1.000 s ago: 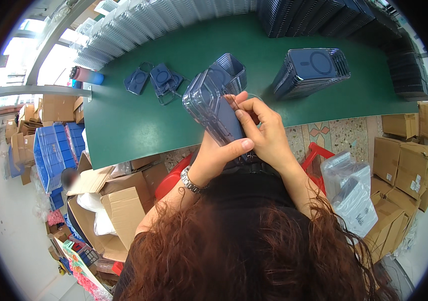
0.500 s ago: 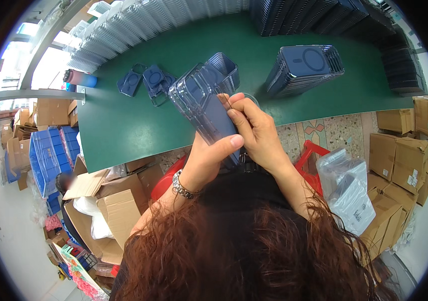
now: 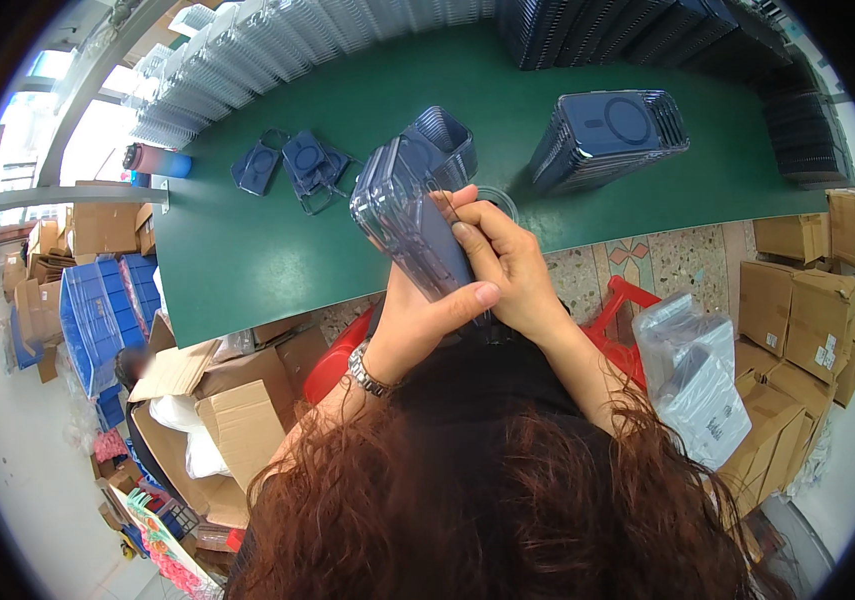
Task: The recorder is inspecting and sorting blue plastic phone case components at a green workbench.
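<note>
A small stack of clear-edged, dark blue phone cases [image 3: 390,195] is tilted over the table's near edge. My left hand [image 3: 417,325] grips it from below, thumb along the near side. With thumb and fingers pinched, my right hand [image 3: 509,262] holds the stack's right edge; what exactly lies under the fingertips is hard to make out. Just behind stands another group of nested blue cases [image 3: 450,135], partly hidden by the held ones. Several loose blue cases [image 3: 309,155] lie on the table to the left.
A taller stack of blue cases [image 3: 615,122] stands on the green table [image 3: 247,260] at right. Rows of clear cases [image 3: 277,50] and dark cases [image 3: 607,30] line the back. A bottle [image 3: 157,160] is at left. Cardboard boxes [image 3: 237,420] and a red stool [image 3: 615,310] stand below.
The held stack has turned slightly, its far end shifting right and its side edges showing more. Both hands keep their grip, with the right fingers still pinched at the edge.
</note>
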Available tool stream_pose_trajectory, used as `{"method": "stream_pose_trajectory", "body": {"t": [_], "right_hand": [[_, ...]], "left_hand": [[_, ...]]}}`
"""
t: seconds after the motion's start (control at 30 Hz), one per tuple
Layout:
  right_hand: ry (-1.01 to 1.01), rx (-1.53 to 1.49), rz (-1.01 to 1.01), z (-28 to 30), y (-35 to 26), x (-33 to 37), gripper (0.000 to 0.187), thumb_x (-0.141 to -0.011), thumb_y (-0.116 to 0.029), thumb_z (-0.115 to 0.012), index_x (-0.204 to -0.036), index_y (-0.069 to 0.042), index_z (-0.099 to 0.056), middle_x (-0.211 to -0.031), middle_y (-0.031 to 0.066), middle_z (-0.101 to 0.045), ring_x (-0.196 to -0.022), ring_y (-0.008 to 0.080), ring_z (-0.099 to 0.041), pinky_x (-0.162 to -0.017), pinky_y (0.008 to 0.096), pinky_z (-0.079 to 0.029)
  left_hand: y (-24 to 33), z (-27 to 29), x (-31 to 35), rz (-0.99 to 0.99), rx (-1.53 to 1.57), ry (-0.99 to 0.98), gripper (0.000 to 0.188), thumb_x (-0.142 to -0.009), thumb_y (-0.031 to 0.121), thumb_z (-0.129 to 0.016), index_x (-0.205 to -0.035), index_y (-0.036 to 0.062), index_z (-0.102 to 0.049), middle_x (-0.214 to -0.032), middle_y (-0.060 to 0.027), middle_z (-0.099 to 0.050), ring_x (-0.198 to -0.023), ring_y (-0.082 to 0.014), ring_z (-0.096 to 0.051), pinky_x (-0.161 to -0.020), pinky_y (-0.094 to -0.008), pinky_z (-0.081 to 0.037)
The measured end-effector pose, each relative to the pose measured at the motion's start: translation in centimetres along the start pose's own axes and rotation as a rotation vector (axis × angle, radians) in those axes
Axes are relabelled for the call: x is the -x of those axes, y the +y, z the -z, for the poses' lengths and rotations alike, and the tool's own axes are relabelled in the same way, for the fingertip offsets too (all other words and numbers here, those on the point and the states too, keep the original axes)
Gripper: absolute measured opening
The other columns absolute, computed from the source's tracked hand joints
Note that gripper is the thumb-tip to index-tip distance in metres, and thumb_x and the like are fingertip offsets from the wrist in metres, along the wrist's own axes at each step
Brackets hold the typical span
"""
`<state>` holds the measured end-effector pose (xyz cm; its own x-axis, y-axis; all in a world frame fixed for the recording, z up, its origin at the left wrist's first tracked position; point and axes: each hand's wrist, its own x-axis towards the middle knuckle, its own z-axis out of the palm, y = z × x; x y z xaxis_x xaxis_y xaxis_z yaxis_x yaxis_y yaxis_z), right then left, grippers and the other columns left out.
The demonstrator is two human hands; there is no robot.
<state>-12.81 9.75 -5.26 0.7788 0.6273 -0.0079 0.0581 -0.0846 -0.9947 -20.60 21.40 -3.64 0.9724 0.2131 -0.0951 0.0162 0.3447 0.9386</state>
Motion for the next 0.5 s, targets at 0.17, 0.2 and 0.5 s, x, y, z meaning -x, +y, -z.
{"method": "stream_pose_trajectory", "body": {"t": [0.17, 0.2, 0.5], "right_hand": [[0.025, -0.084, -0.064, 0.0, 1.3, -0.7, 0.017, -0.102, -0.015, -0.053, -0.106, 0.0, -0.061, -0.092, 0.0111, -0.067, -0.084, 0.0195, -0.063, -0.077, 0.0334, -0.049], [0.023, -0.095, -0.064, -0.2, 1.7, -0.8, 0.018, -0.102, -0.016, -0.052, -0.106, 0.0, -0.061, -0.093, 0.0105, -0.068, -0.085, 0.0186, -0.063, -0.077, 0.0335, -0.049], [0.035, 0.325, -0.028, 3.4, 13.5, -2.9, 0.018, -0.096, -0.016, -0.061, -0.1, 0.001, -0.065, -0.092, 0.0106, -0.066, -0.087, 0.0235, -0.062, -0.08, 0.0362, -0.05]], "left_hand": [[-1.1, 0.3, -0.7, 0.018, 0.04, 0.07, 0.108, -0.072, 0.035, -0.087, -0.151, -0.0028, -0.023, -0.151, -0.0179, -0.035, -0.14, -0.0273, -0.036, -0.116, -0.0432, -0.031], [-1.2, 0.3, -0.8, 0.022, 0.036, 0.065, 0.108, -0.072, 0.035, -0.087, -0.151, -0.0028, -0.023, -0.151, -0.0179, -0.035, -0.14, -0.0273, -0.036, -0.116, -0.0432, -0.031], [0.3, 6.5, -7.0, -0.208, -1.228, 0.298, 0.093, -0.067, 0.033, -0.089, -0.142, 0.004, -0.04, -0.125, -0.0153, -0.058, -0.111, -0.0273, -0.062, -0.091, -0.0461, -0.052]]}}
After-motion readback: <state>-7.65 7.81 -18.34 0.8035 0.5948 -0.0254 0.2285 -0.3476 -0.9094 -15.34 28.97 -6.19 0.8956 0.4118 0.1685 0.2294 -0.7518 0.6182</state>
